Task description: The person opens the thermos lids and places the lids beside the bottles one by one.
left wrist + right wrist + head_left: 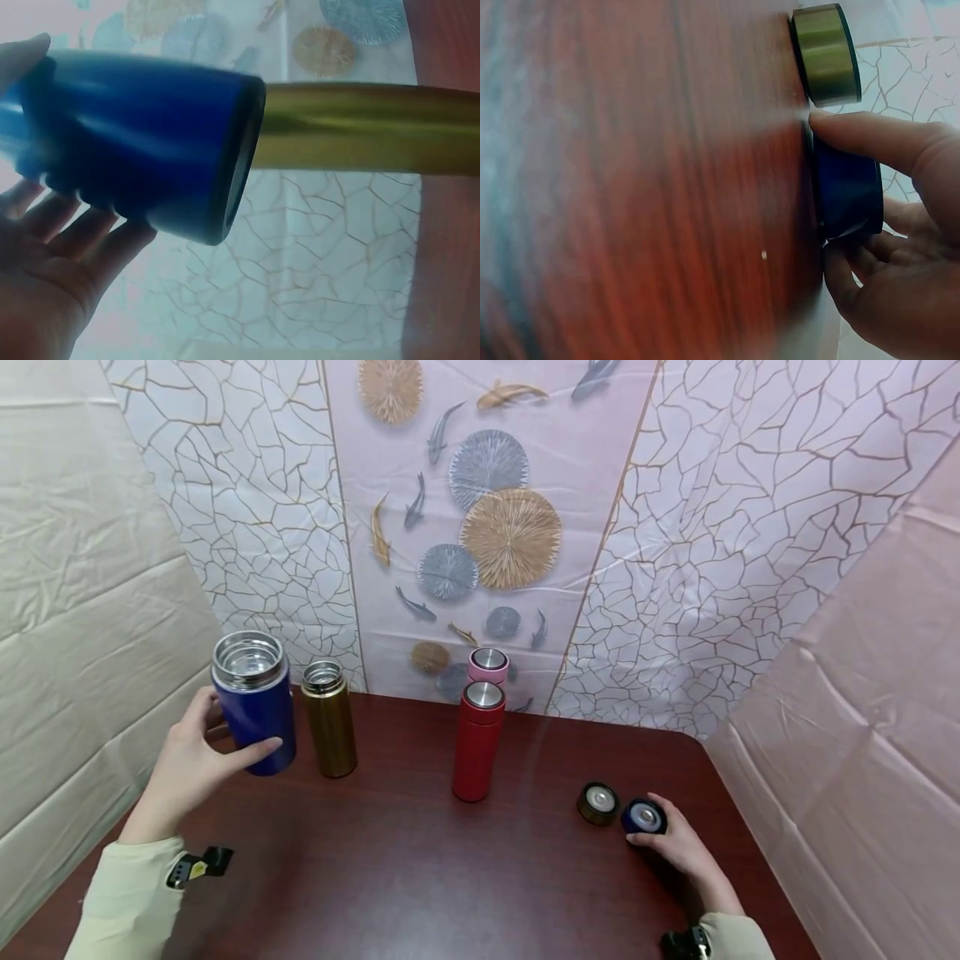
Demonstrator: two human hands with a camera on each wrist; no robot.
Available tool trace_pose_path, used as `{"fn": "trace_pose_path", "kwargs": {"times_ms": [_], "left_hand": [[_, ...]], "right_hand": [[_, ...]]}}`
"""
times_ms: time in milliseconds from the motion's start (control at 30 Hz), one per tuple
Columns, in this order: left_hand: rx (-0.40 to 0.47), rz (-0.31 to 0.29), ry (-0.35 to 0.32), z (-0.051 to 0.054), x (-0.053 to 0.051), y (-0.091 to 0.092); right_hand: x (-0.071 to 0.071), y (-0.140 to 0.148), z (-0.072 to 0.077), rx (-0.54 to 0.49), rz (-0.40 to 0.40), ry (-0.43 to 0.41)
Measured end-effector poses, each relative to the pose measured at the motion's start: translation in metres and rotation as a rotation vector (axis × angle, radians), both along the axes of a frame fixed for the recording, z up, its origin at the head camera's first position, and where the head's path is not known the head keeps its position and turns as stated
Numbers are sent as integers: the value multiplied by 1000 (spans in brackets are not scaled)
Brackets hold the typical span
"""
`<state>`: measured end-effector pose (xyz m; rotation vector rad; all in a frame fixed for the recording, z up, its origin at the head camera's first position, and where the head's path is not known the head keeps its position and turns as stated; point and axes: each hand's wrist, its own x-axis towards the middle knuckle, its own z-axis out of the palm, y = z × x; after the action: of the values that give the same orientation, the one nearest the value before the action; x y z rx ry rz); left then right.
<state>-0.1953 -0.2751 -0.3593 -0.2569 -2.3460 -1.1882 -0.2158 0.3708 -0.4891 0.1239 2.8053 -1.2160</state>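
Observation:
The left hand (197,756) grips a wide blue flask (258,718), which has no lid on its steel mouth. In the left wrist view the blue flask (150,142) hangs with its base off the table, beside a gold flask (352,127). That gold flask (333,727) stands upright and uncapped. At the right, the right hand (686,843) pinches a blue lid (645,817) on the table, inner side up. Beside it lies a gold lid (598,802). Thumb and fingers sit on opposite sides of the blue lid (847,187) in the right wrist view.
A red flask (477,747) with its lid on stands mid-table, and a pink flask (488,666) is right behind it. Patterned cloth (675,527) hangs along the back of the dark red table (420,877), with plain cloth at both sides.

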Motion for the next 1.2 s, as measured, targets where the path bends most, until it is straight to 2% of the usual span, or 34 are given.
{"fn": "trace_pose_path", "kwargs": {"times_ms": [233,400,600,767,867,1067,1200], "left_hand": [[96,42,-39,-15,-12,-12],[137,62,-72,-30,-20,-19],[160,101,-157,-49,-32,-31],[150,136,-248,-62,-35,-34],[170,146,-280,-67,-38,-34],[228,194,-305,-81,-44,-38],[255,195,-292,-91,-53,-39]], "right_hand": [[0,1,-1,-8,-3,-8],[0,2,-2,-6,3,-1],[1,3,-2,-8,20,13],[2,4,-2,27,28,31],[2,4,-2,30,23,30],[1,2,-5,7,25,16],[1,4,-5,4,15,24]]}}
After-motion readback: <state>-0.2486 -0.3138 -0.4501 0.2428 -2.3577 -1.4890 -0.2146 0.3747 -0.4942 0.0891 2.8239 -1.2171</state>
